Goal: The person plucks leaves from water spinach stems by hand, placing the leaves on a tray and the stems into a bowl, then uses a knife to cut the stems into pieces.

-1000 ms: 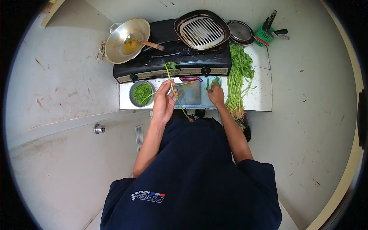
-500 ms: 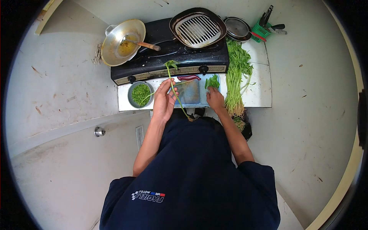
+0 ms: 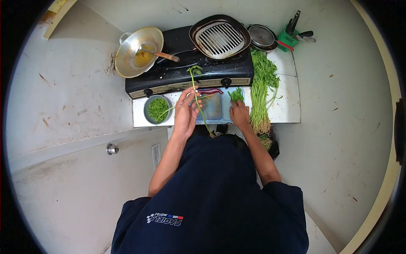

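Note:
My left hand (image 3: pixel 186 112) holds a long green stem (image 3: pixel 200 111) with leaves at its top and roots at its lower end. At the right side of the blue tray (image 3: pixel 212 106), my right hand (image 3: pixel 240 113) has its fingertips at a small pile of green leaves (image 3: pixel 235 95); whether they grip any leaf is too small to tell. Red chilies (image 3: pixel 210 91) lie along the tray's back edge. Left of my left hand stands a grey bowl (image 3: pixel 146 113) of chopped greens (image 3: pixel 157 108). A large leafy bunch (image 3: pixel 263 84) lies right of the tray.
Behind the tray is a black stove (image 3: pixel 182 76) with a wok (image 3: pixel 154 37) and spatula (image 3: pixel 167 56) on the left and a grill pan (image 3: pixel 220 39) on the right. A lidded pan (image 3: pixel 262 37) and a green basket of utensils (image 3: pixel 286 40) stand at the back right.
The whole view has shifted slightly, with the counter lower in the picture. Both hands keep nearly the same places relative to the tray, and the stem stays in my left hand.

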A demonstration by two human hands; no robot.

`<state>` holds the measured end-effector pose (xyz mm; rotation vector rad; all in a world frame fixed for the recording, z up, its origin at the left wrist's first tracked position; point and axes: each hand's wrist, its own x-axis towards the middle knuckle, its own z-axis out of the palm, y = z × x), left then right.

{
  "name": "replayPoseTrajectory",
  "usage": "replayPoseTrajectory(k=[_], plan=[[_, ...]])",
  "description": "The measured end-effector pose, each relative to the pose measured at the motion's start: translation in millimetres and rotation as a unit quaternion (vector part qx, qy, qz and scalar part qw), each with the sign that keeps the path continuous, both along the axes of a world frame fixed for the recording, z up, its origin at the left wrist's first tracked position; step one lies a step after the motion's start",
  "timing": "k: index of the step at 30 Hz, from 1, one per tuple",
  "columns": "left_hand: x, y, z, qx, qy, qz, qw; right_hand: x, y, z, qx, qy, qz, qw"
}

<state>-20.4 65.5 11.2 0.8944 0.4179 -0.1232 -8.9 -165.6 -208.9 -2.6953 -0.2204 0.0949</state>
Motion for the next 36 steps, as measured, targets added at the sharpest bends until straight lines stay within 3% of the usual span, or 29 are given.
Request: replayPoseTrajectory(k=[2,5,8,11,15,19,22,23,27,30,31,34,36], plan=[[1,-5,4,0.018,-0.006,-0.006,1.0,1,3,6,0.017,-0.013,-0.019,1.0],[1,-13,10,0.051,-0.027,-0.027,0.998,11,11,38,0.241,-0.001,-0.068,0.968],[1,-21,8,0.126,-0.09,-0.07,0.985,18,25,105,0.419,0.016,-0.11,0.901],[0,-28,0,0.152,-0.117,-0.1,0.976,20,29,185,0.589,0.064,-0.08,0.802],[-4,-37,4,0.148,-0.143,-0.155,0.966,17,33,238,0.659,0.057,-0.091,0.744],[-6,-40,7,0.157,-0.163,-0.217,0.95,9,31,248,0.676,0.029,-0.114,0.727],[-3,-43,9,0.127,-0.186,-0.218,0.95,5,27,249,0.663,0.013,-0.1,0.742],[-3,-48,16,0.107,-0.171,-0.202,0.958,6,25,246,0.62,0.006,-0.097,0.778],[3,-57,17,0.065,-0.164,-0.171,0.969,5,24,250,0.554,-0.046,-0.051,0.83],[6,-60,16,0.035,-0.151,-0.155,0.976,-2,27,259,0.637,0.002,-0.075,0.767],[6,-60,17,0.026,-0.141,-0.149,0.978,0,26,250,0.589,-0.044,-0.058,0.805],[5,-56,21,-0.018,-0.107,-0.149,0.983,-9,32,243,0.589,-0.05,-0.068,0.804],[4,-54,27,-0.064,-0.064,-0.152,0.984,-13,33,238,0.513,-0.111,-0.055,0.849]])
